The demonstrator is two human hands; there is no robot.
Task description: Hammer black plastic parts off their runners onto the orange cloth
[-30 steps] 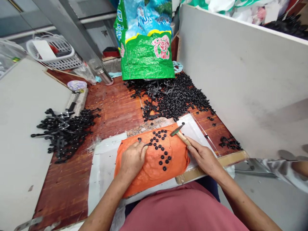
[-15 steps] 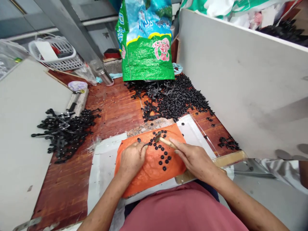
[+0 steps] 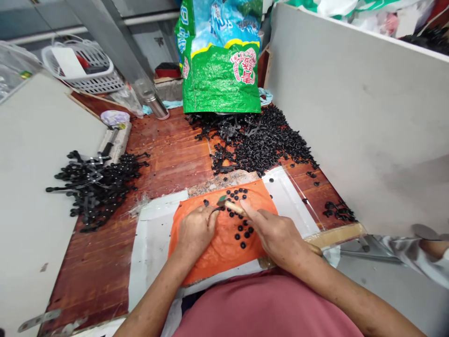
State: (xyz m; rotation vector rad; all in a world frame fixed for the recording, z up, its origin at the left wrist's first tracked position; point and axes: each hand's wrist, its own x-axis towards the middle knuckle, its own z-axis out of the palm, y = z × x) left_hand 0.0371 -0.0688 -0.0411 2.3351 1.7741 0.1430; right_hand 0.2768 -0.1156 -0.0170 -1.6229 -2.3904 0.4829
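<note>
My right hand (image 3: 277, 231) is wrapped round the wooden handle of a small hammer (image 3: 234, 207), whose dark head is over the orange cloth at the tip of a black strip. Between thumb and fingers, my left hand (image 3: 198, 229) pinches that thin black strip (image 3: 219, 208), its end by the hammer head. Whether the head touches the strip I cannot tell. Several small round black caps (image 3: 243, 245) are spread over the orange cloth (image 3: 224, 257), most of them between my two hands. One lone black piece (image 3: 206, 202) sits just above my left hand.
A big heap of black parts (image 3: 259, 145) spills from under a green bag (image 3: 220, 84). Linked black pieces (image 3: 100, 182) are piled at left, near a steel flask (image 3: 157, 106) and a white basket (image 3: 84, 70). A grey panel (image 3: 351, 107) walls the right side.
The hammer head has moved left and is now at the end of the black strip. My right hand has shifted left with it; my left hand keeps its pinch.
</note>
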